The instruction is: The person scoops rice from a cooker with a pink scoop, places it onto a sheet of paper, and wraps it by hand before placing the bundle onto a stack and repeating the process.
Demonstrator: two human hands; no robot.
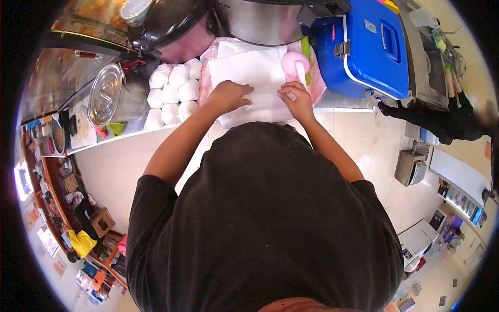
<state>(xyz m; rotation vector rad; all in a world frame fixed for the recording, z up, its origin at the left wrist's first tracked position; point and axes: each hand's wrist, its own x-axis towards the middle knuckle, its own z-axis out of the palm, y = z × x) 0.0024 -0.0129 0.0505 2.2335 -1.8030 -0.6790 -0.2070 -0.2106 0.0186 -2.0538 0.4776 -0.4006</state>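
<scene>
A stack of white sheets (241, 65), paper or thin plastic, lies on a pink patterned cloth (206, 67) at the counter's front. Over the near part of the stack, my left hand (228, 97) has its fingers stretched inward and apart, touching the top sheet. My right hand (297, 101) pinches at the sheet's right side; its fingertips partly hide the grip. Just beyond the right hand is a pink round scoop (295, 63) with a pale handle pointing toward me. Left of the stack, several white wrapped bundles (170, 94) sit in rows.
Large pots (260, 23) stand behind the sheets, with a lidded steel pot (106, 96) at left. A blue cooler box (364, 52) is on the right. Farther right, another person in dark clothes (436, 119) stands at a sink (434, 62).
</scene>
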